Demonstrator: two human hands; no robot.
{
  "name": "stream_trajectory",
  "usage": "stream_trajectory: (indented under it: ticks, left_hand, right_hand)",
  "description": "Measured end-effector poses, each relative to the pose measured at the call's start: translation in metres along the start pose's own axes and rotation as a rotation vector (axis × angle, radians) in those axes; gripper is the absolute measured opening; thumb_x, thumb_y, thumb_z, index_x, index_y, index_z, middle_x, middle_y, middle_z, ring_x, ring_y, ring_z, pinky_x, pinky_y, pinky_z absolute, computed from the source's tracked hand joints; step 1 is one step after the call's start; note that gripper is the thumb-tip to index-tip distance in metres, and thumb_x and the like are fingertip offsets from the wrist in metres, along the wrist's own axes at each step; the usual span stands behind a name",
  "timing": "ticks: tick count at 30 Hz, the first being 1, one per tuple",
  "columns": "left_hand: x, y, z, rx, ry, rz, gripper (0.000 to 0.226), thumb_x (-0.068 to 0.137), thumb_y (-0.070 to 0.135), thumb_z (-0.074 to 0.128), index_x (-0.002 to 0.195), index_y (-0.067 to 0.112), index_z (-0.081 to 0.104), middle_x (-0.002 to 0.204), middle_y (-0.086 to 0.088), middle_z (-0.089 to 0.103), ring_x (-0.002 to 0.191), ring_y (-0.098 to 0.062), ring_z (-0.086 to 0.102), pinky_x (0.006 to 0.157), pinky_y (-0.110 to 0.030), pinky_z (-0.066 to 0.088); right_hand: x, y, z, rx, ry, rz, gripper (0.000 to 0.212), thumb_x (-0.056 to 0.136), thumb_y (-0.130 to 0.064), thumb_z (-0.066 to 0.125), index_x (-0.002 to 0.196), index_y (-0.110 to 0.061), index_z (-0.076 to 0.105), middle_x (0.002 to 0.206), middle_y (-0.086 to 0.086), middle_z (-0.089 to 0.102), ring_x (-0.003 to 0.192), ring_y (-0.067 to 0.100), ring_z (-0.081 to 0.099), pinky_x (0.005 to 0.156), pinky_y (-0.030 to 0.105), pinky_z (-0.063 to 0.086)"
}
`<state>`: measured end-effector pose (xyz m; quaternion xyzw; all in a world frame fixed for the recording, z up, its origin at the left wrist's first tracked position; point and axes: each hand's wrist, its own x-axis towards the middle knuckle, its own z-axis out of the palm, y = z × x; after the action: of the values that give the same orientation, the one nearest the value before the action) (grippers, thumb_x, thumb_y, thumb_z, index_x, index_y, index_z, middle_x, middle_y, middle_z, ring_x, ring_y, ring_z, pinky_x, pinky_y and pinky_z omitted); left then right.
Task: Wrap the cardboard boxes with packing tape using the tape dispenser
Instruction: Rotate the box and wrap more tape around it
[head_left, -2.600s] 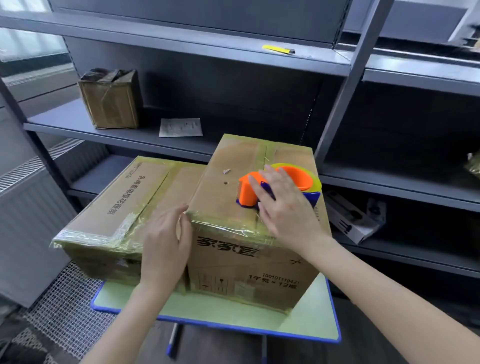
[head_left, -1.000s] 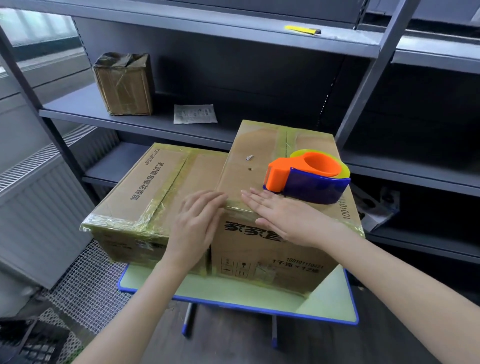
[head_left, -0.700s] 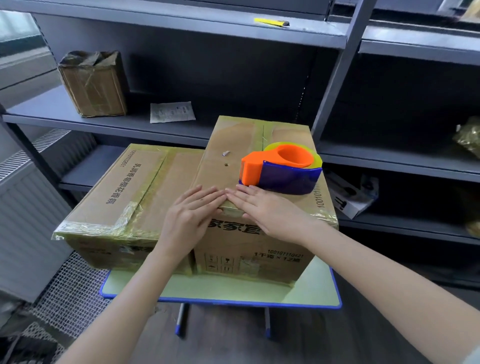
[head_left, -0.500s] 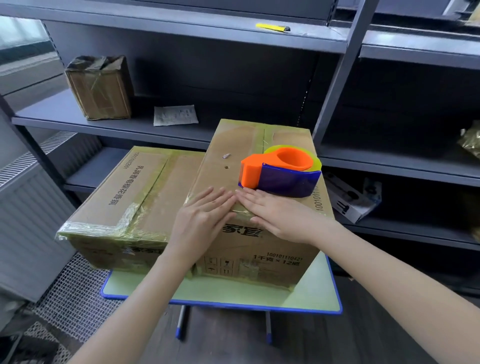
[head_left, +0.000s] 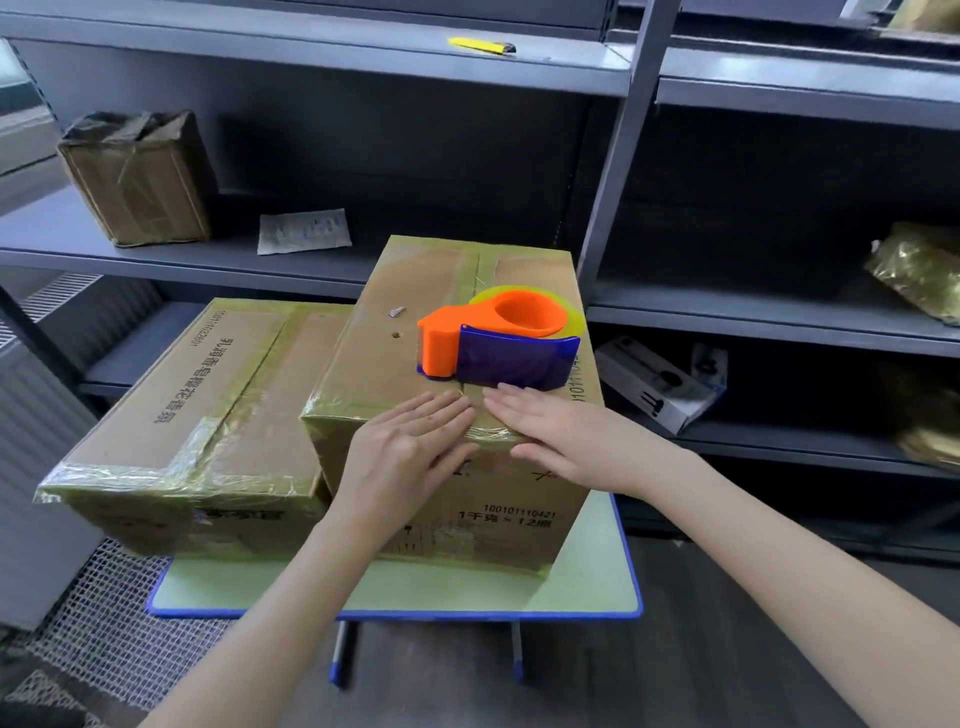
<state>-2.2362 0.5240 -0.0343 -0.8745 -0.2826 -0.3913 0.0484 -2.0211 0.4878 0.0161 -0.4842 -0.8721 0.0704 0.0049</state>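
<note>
Now both hands lie flat and hold nothing: the left hand (head_left: 410, 452) and the right hand (head_left: 566, 441) rest side by side, fingers straight, fingertips almost meeting, on the near top edge of the taller cardboard box (head_left: 374, 353), pressing the yellowish packing tape (head_left: 332, 409) that runs along that edge and folds onto the front face. I judge the step in hand to be smoothing a laid strip so that it sticks, not laying a new one. Just beyond the fingertips the orange and blue tape dispenser (head_left: 498, 338) sits untouched on top of the same box, its orange end toward the left. Against this box's left side stands a lower, longer cardboard box (head_left: 228, 384), also banded with tape; both rest on a small green bench (head_left: 592, 582) with a blue rim. Both boxes carry tape already, so the task seems well along, though their far sides and undersides are hidden. The next move, I think, calls for the right hand to reach the short way forward and grip the dispenser while the left steadies the box; the free tape end cannot be made out. Behind, grey shelving (head_left: 618, 156) holds a small wrapped box (head_left: 137, 179), a paper slip (head_left: 304, 231) and a yellow cutter (head_left: 480, 45).
</note>
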Motion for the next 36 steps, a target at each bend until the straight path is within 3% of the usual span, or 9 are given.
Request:
stream_trajectory:
  ticks: [2,7,13,16,20,30,36]
  left_hand:
    - [0.008,0.014,0.007,-0.005,-0.017,0.029,0.034,0.088,0.033,0.058,0.109,0.009,0.070,0.111,-0.004,0.068,0.108,-0.016,0.063,0.095,-0.034,0.050]
    - [0.029,0.042,0.035,-0.085,-0.003,0.056,0.034,0.091,0.030,0.054,0.107,0.005,0.071,0.112,-0.007,0.068,0.108,-0.018,0.064,0.095,-0.033,0.050]
    - [0.027,0.050,0.040,-0.059,0.003,0.013,0.033,0.089,0.029,0.057,0.105,0.005,0.072,0.111,-0.006,0.068,0.104,-0.018,0.066,0.092,-0.035,0.053]
    - [0.036,0.064,0.048,-0.073,-0.007,0.055,0.031,0.090,0.028,0.056,0.105,0.006,0.073,0.111,-0.006,0.069,0.106,-0.017,0.065,0.095,-0.034,0.050]
    - [0.043,0.077,0.058,-0.101,0.006,0.095,0.028,0.090,0.023,0.055,0.102,0.006,0.074,0.108,-0.006,0.070,0.105,-0.017,0.065,0.097,-0.031,0.048]
    - [0.038,0.082,0.060,-0.067,-0.032,0.078,0.027,0.086,0.015,0.058,0.109,0.007,0.071,0.114,-0.006,0.067,0.112,-0.016,0.061,0.100,-0.033,0.046]
    - [0.039,0.084,0.061,-0.039,-0.008,0.066,0.034,0.086,0.033,0.063,0.103,0.006,0.073,0.110,-0.006,0.069,0.108,-0.016,0.064,0.095,-0.033,0.050]
  right_hand:
    - [-0.019,0.010,-0.002,-0.003,0.023,0.020,0.056,0.102,-0.027,0.038,0.151,-0.016,0.013,0.154,-0.011,0.004,0.137,-0.004,0.000,0.113,0.015,0.007]
    - [-0.038,0.019,0.010,0.036,0.240,0.012,0.044,0.090,-0.022,0.052,0.132,-0.010,0.055,0.141,0.005,0.048,0.132,0.014,0.041,0.102,0.034,0.045]
    - [-0.048,0.032,-0.004,0.350,0.249,0.085,0.038,0.098,-0.010,0.048,0.136,-0.010,0.049,0.142,-0.002,0.045,0.134,0.000,0.030,0.113,0.015,0.022]
    - [-0.061,0.045,-0.002,0.308,0.252,0.125,0.042,0.096,-0.003,0.048,0.137,-0.008,0.047,0.144,-0.001,0.043,0.136,0.004,0.028,0.114,0.020,0.022]
    - [-0.068,0.054,0.002,0.316,0.160,0.117,0.051,0.094,0.000,0.051,0.142,-0.009,0.038,0.150,-0.002,0.033,0.139,0.000,0.017,0.112,0.008,0.010]
    - [-0.064,0.060,0.003,0.265,0.151,0.085,0.062,0.090,-0.024,0.063,0.144,-0.010,0.034,0.151,-0.002,0.030,0.138,-0.003,0.015,0.114,0.015,0.014]
    - [-0.061,0.056,0.004,0.236,0.207,0.079,0.060,0.089,-0.028,0.064,0.141,-0.008,0.041,0.149,-0.002,0.035,0.134,-0.005,0.017,0.112,0.012,0.013]
